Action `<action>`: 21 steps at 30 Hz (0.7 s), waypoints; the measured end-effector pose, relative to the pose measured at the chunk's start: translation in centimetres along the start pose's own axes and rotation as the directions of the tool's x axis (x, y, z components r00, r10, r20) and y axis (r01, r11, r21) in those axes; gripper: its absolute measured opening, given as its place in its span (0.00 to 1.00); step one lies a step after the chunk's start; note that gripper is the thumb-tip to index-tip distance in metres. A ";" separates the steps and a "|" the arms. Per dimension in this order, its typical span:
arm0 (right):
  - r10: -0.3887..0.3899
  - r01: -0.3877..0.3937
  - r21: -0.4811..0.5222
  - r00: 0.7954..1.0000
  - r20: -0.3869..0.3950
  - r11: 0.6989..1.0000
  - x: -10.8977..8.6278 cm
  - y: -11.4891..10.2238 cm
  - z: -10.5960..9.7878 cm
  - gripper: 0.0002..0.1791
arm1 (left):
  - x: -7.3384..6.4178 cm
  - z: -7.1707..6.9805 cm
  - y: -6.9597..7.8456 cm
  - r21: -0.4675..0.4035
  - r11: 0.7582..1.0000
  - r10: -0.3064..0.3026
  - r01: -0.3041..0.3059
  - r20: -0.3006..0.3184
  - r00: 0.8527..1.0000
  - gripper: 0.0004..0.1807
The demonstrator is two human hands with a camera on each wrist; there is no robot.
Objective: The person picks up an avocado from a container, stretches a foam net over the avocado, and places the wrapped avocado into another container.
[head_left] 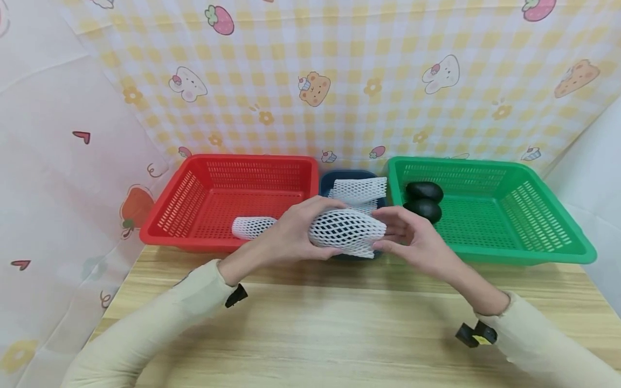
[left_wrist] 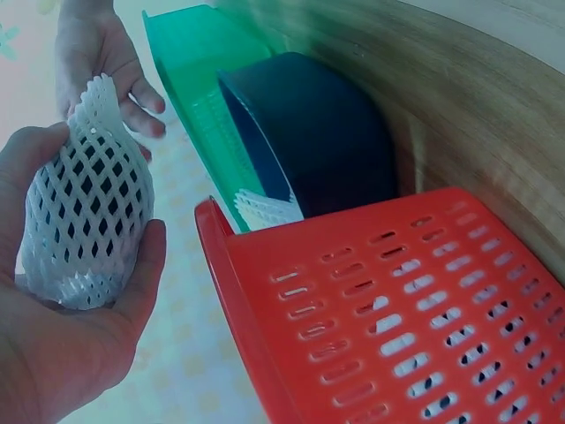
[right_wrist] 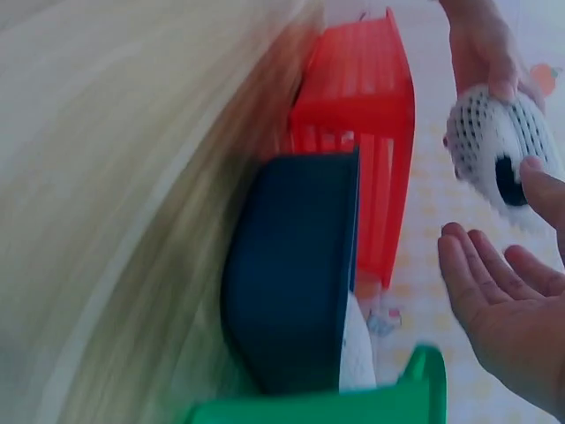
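left hand (head_left: 291, 229) gripping a net-wrapped item (head_left: 346, 230)

the left hand's fingers are clamping around the net-wrapped item, holding it above the surface (head_left: 339, 323), toward its far edge. the right hand (head_left: 419, 237) is hovering at the item's right end, fingers apart. near the far left corner, a red basket (head_left: 242, 202) is holding a white net (head_left: 249, 227); near the far right corner, a green basket (head_left: 480, 221) is carrying two black oval things (head_left: 423, 210). between them, a blue bin (left_wrist: 327, 132) is holding white netting (head_left: 360, 189).

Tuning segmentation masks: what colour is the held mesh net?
White net, clearest in left wrist view.
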State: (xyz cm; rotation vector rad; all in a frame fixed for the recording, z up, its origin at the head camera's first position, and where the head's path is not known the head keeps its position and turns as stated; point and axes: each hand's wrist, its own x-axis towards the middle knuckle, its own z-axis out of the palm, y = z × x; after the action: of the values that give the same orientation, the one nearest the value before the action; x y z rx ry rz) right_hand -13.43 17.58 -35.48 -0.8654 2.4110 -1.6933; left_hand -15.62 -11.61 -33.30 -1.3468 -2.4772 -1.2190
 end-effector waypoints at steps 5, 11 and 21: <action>-0.011 0.008 -0.274 1.000 -0.006 0.962 -0.6 0.4 -2.0 0.22 | -0.3 -0.3 -0.3 0.017 1.000 -0.008 0.008 -0.008 1.000 0.43; -0.025 0.004 -0.498 0.999 -0.036 0.867 -1.2 0.6 -4.1 0.17 | -0.4 -0.7 -0.5 0.032 0.999 -0.015 0.015 -0.029 0.999 0.42; 0.149 -0.104 -0.560 0.988 0.036 0.822 -2.1 0.4 -5.2 0.13 | -1.1 -1.7 -0.7 0.054 0.996 -0.070 0.073 -0.054 0.996 0.43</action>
State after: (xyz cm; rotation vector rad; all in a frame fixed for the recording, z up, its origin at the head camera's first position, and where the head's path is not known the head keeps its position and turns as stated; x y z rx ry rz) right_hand -13.69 23.08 -34.38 -0.7713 2.8741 -0.8814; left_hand -15.96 -13.64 -33.02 -1.2072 -2.5236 -1.1731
